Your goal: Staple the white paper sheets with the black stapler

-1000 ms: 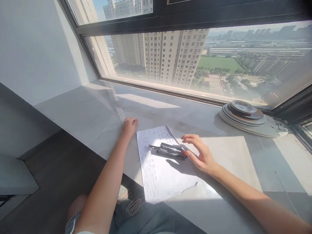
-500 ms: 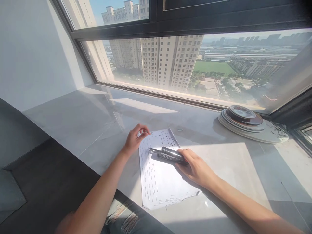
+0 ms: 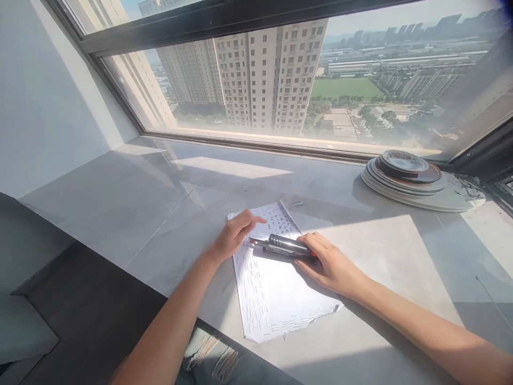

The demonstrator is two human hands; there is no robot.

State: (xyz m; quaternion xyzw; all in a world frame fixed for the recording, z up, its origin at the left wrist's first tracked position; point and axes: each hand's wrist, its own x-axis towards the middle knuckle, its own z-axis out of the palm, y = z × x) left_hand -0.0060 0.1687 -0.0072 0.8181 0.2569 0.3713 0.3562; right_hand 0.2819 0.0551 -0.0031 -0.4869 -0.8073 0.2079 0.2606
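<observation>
A black and silver stapler (image 3: 289,246) lies in the grip of my right hand (image 3: 326,262). Its narrow metal front end points left, over a white sheet of paper (image 3: 276,291). Rows of short dark staples run down the sheet's left side, along its bottom and across its upper right. My left hand (image 3: 236,232) hovers at the paper's upper left, just beyond the stapler's tip. Its index finger stretches to the right, the other fingers are partly curled, and I see nothing held in it.
Two small staple strips (image 3: 297,203) lie past the paper's top right corner. A stack of plates (image 3: 404,179) stands at the right by the window frame (image 3: 224,140). The grey tiled ledge (image 3: 192,240) drops off along its front left edge.
The view has shifted slightly. My left hand has moved right over the paper, and its index finger has straightened from a curled pinch. My right hand keeps hold of the stapler.
</observation>
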